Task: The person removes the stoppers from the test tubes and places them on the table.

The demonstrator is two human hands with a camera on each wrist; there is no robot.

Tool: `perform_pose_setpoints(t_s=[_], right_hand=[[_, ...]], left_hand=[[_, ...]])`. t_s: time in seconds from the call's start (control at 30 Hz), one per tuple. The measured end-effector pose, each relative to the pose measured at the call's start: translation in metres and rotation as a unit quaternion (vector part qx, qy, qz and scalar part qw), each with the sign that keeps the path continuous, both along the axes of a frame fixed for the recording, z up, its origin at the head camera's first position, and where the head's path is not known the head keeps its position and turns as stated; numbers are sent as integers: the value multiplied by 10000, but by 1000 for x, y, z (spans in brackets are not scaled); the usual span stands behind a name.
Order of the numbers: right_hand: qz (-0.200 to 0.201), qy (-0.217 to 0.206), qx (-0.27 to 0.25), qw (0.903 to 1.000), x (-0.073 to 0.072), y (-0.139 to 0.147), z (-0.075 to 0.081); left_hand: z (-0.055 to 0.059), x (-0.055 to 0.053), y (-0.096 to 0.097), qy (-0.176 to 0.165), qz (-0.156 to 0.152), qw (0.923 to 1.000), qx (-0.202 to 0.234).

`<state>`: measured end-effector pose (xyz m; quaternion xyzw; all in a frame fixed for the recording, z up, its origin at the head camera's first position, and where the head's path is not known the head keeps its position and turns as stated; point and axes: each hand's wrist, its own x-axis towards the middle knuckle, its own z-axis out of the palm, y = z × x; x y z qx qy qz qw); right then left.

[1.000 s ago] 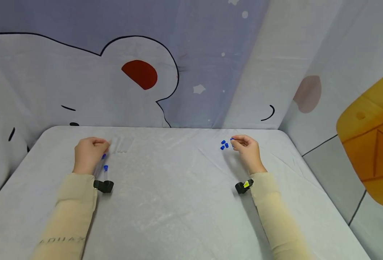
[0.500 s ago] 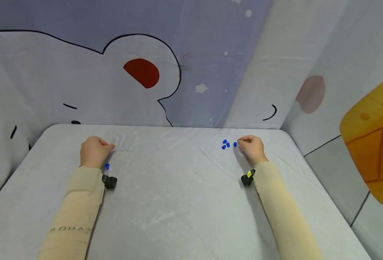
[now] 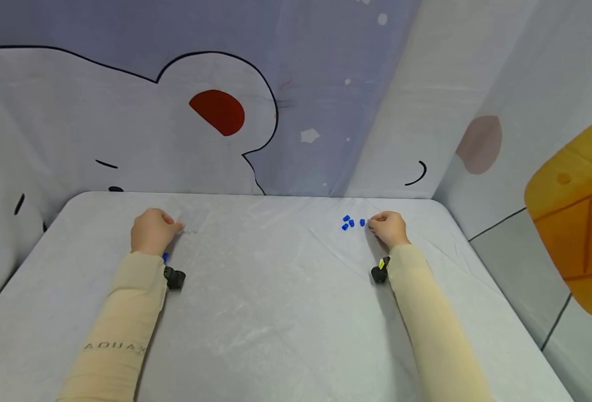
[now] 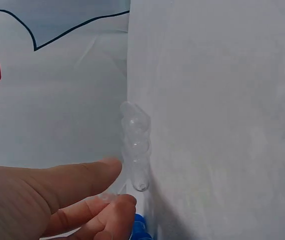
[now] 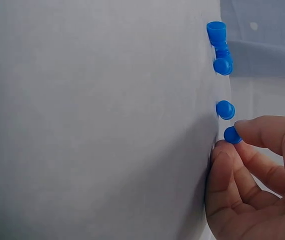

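Observation:
In the head view my left hand (image 3: 153, 230) is at the back left, at the edge of a row of clear test tubes (image 3: 191, 222). The left wrist view shows its thumb and curled fingers around a clear tube (image 4: 107, 196), mostly hidden by them; more clear tubes (image 4: 136, 145) lie beside it on the table. A blue-capped tube (image 3: 166, 257) lies partly hidden behind the left wrist. At the back right, my right hand (image 3: 388, 229) pinches a small blue cap (image 5: 232, 135) between thumb and fingers. Several loose blue caps (image 3: 352, 223) lie just left of it.
A white cloth covers the table (image 3: 276, 312). Behind it hangs a printed backdrop (image 3: 316, 100), with another printed sheet (image 3: 577, 223) along the right. A black wrist camera (image 3: 175, 278) sits on the left cuff and another camera (image 3: 379, 272) on the right.
My left hand has left a blue-capped tube and shifted right to the clear tubes. The right hand has drawn slightly right, away from the loose caps, with one cap in its fingers.

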<state>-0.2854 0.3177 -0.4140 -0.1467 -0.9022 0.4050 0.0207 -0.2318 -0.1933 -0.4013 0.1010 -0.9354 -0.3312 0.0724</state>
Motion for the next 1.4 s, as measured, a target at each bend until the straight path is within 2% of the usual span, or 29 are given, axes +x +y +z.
perform_pose_setpoints(t_s=[0.13,0.43,0.7,0.87,1.07,1.17,1.27,1.4], right_hand=[[45,-109,90,9999,-3,-1,0],[31,-174,118,9998,0,-3,1],[15,68,-45,10000,4,-6,-1],[148,364,-219,9990,7,-13,2],[373,778,-235,9960,16,-28,9],[517,980,-267,9935,21,-36,12],[598,1149,-351,9910,28,-45,15],[631,1351,-745,9860,38,-58,20]], left_hand=[[-3,-1,0,-139,14,9999,-67],[-6,-4,2,-137,4,9999,103],[-9,0,-4,258,-81,9996,25],[-5,6,-12,360,-67,9993,28],[5,17,-24,613,125,9980,-59],[11,24,-29,676,126,9975,-140],[19,30,-33,398,-125,9986,-327],[28,37,-34,-283,-655,9959,-551]])
